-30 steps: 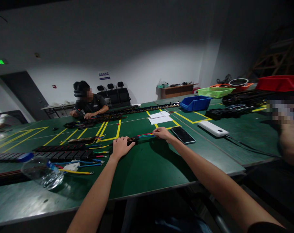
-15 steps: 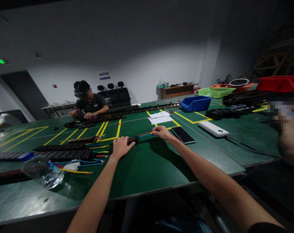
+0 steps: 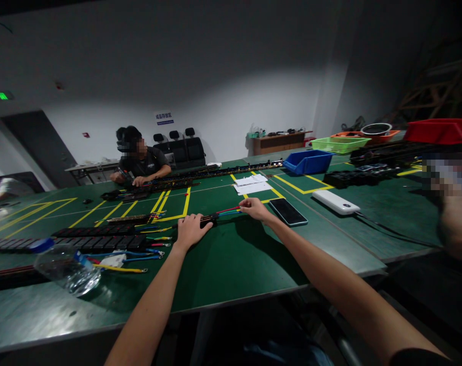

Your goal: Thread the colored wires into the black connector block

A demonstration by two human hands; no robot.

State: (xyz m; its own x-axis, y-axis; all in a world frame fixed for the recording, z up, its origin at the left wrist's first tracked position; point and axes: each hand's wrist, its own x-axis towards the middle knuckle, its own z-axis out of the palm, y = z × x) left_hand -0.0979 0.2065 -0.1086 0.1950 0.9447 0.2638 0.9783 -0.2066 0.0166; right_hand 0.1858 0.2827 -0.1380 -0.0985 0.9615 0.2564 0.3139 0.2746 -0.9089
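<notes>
black strip [image 3: 209,220] with coloured wires [image 3: 228,209] at its right-hand end: it lies on the green table [image 3: 234,274] in front of the person, partly covered by the left hand [image 3: 191,231]. that hand rests over it, thumb spread; whether the fingers actually grip, i cannot tell. the right hand [image 3: 253,209] is closed in a pinch on the far ends of the wires.

the strip looks fairly stiff and light, probably a bit smooth, so a palm on its body should steady it. the wires seem soft and bendy; a pinch near their tips suits them, while a hard tug might strain the joint.

the table top is flat and slightly glossy, marked with yellow lines [image 3: 187,202]. a phone [image 3: 287,211] lies just beside the right hand, white papers [image 3: 252,185] farther back, and a clear bottle [image 3: 68,269] tilts on the left. a co-worker [image 3: 154,160] sits across the table before a pale wall [image 3: 231,112]; the room is dim at its edges.
</notes>
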